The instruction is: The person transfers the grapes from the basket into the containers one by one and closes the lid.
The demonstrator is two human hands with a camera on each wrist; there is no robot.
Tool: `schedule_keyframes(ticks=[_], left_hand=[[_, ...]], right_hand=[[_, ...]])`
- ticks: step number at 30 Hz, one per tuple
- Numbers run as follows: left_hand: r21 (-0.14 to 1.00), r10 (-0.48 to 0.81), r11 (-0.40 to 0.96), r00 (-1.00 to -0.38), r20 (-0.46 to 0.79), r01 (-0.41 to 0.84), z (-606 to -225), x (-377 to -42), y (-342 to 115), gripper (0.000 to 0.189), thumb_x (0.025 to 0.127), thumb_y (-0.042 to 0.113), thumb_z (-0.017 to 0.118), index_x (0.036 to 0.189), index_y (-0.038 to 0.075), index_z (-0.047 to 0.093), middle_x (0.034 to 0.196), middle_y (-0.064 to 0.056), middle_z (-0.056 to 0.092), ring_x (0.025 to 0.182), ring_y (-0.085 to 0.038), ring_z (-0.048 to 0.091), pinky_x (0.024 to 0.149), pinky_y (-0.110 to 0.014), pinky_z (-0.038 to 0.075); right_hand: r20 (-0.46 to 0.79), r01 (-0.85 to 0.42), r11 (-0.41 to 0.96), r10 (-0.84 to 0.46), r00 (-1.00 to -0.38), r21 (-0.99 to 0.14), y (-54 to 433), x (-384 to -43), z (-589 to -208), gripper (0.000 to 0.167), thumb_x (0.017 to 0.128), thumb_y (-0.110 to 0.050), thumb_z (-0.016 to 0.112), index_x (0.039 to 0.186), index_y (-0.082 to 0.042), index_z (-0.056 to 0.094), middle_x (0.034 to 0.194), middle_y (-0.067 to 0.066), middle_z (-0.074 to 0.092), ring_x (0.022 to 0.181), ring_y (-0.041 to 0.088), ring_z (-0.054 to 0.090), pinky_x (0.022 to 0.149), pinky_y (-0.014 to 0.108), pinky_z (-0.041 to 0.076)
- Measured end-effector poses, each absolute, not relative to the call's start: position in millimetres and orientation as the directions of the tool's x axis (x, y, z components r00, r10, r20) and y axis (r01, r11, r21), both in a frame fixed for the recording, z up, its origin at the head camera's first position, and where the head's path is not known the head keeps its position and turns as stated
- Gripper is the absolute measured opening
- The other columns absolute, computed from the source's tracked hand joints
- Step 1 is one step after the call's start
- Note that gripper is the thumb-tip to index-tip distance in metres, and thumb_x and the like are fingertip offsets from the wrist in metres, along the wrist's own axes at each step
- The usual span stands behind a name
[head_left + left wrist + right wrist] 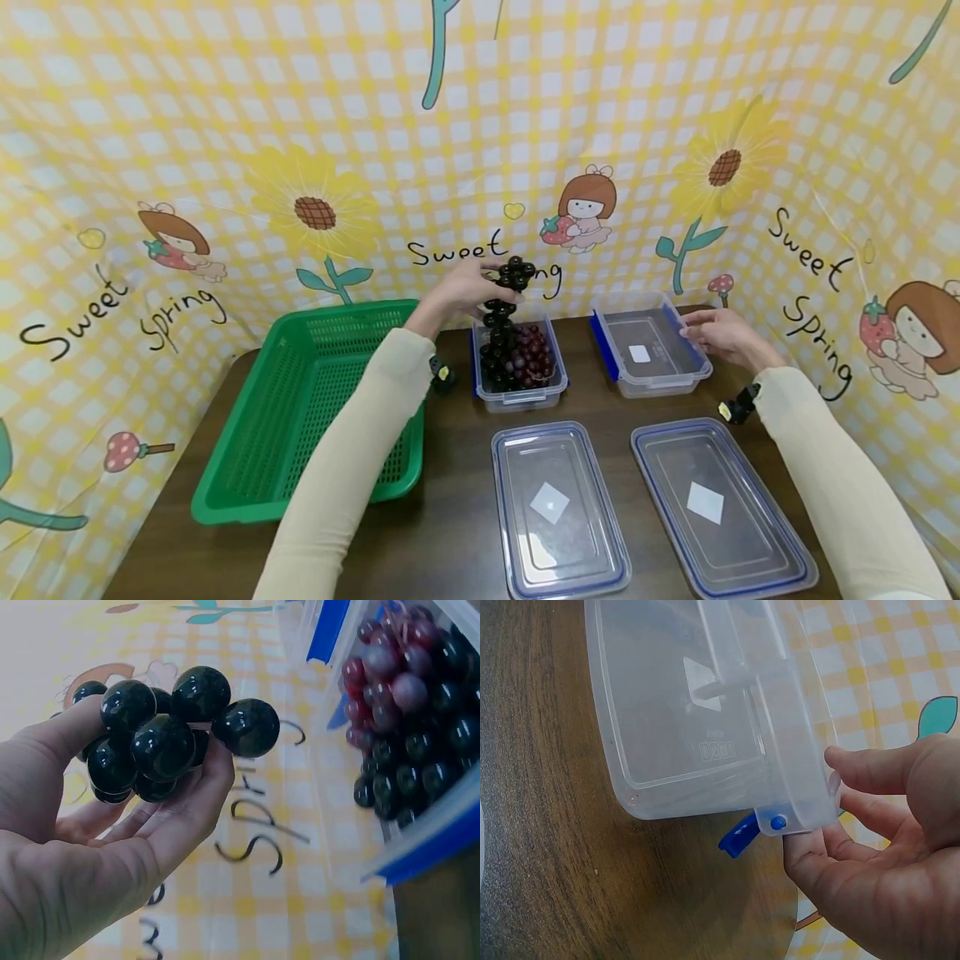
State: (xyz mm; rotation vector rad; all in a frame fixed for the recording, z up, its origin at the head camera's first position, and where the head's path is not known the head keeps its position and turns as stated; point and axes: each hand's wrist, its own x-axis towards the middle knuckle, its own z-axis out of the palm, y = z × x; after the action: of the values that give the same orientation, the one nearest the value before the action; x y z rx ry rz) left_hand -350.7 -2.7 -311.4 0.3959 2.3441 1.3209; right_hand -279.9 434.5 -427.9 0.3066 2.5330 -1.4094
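My left hand (468, 287) grips a bunch of shiny black grapes (161, 746), thumb on one side and fingers beneath. It holds the bunch above a clear plastic box (521, 402) with blue latches. Inside that box lie red grapes (534, 354) and more black grapes (409, 776). The right hand (723, 333) pinches the rim at the right end of a second clear box (660, 385), which has a white label on its floor and no fruit in it. In the right wrist view, a blue latch (739, 834) hangs beside my fingers.
A green plastic basket (307, 500) stands on the left of the dark wooden table (442, 542). Two clear lids with blue seals, the left lid (555, 550) and the right lid (738, 558), lie in front of the boxes. A yellow checked cloth (465, 183) hangs behind.
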Motion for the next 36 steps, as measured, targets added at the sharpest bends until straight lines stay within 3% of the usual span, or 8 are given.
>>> schedule_keyframes(ticks=[5,11,17,21,25,30,36], left_hand=[[0.894,0.452,0.448,-0.861,-0.231,-0.004,-323,-353,31,0.076,0.088,0.02,0.086,0.155,0.017,0.051,0.164,-0.011,0.044,0.14,-0.034,0.055,0.089,-0.049,0.064],[0.9,0.472,0.433,-0.839,-0.271,-0.048,-342,-351,74,0.081,0.09,0.02,0.084,0.16,0.015,0.044,0.167,-0.013,0.04,0.146,-0.036,0.05,0.1,-0.056,0.06],[0.929,0.504,0.368,-0.833,-0.228,-0.032,-359,-341,109,0.085,0.091,0.016,0.083,0.162,0.007,0.038,0.166,-0.017,0.041,0.135,-0.037,0.057,0.093,-0.057,0.061],[0.948,0.529,0.317,-0.821,-0.215,-0.044,-371,-339,131,0.08,0.091,0.015,0.082,0.159,0.004,0.041,0.156,-0.02,0.052,0.105,-0.03,0.067,0.09,-0.056,0.063],[0.957,0.531,0.283,-0.823,-0.203,-0.053,-380,-335,151,0.06,0.091,0.016,0.082,0.146,0.004,0.059,0.138,-0.018,0.064,0.083,-0.022,0.068,0.086,-0.055,0.064],[0.971,0.509,0.233,-0.842,-0.177,-0.063,-393,-327,175,0.025,0.091,0.013,0.082,0.113,0.003,0.075,0.109,-0.013,0.07,0.082,-0.024,0.07,0.082,-0.056,0.065],[0.973,0.418,0.213,-0.893,-0.168,-0.083,-407,-314,200,0.021,0.091,0.014,0.083,0.109,0.007,0.076,0.097,-0.014,0.076,0.081,-0.032,0.077,0.08,-0.055,0.065]], right_hand=[[-0.298,0.285,0.506,0.058,-0.953,-0.814,438,-276,-430,0.056,0.107,-0.014,0.058,0.154,0.011,0.04,0.094,-0.009,0.059,0.081,0.006,0.053,0.071,0.024,0.051],[-0.306,0.292,0.496,0.055,-0.95,-0.818,441,-272,-433,0.056,0.108,-0.015,0.057,0.154,0.01,0.039,0.09,-0.01,0.056,0.078,0.006,0.051,0.07,0.024,0.049],[-0.295,0.281,0.478,0.048,-0.954,-0.832,446,-273,-435,0.054,0.108,-0.013,0.055,0.153,0.011,0.039,0.083,-0.011,0.054,0.074,0.005,0.049,0.067,0.024,0.047],[-0.291,0.278,0.479,0.048,-0.956,-0.833,447,-276,-432,0.055,0.108,-0.014,0.055,0.154,0.011,0.039,0.081,-0.011,0.052,0.072,0.005,0.049,0.065,0.023,0.046],[-0.296,0.287,0.487,0.06,-0.953,-0.825,445,-278,-429,0.054,0.108,-0.017,0.056,0.154,0.009,0.04,0.081,-0.011,0.051,0.072,0.004,0.048,0.065,0.023,0.046],[-0.3,0.297,0.485,0.074,-0.951,-0.823,441,-279,-429,0.053,0.108,-0.017,0.057,0.153,0.007,0.043,0.079,-0.012,0.052,0.07,0.003,0.048,0.064,0.022,0.047],[-0.3,0.288,0.443,0.044,-0.953,-0.849,438,-283,-433,0.053,0.108,-0.016,0.056,0.153,0.009,0.041,0.075,-0.013,0.051,0.067,0.001,0.047,0.063,0.021,0.046]])
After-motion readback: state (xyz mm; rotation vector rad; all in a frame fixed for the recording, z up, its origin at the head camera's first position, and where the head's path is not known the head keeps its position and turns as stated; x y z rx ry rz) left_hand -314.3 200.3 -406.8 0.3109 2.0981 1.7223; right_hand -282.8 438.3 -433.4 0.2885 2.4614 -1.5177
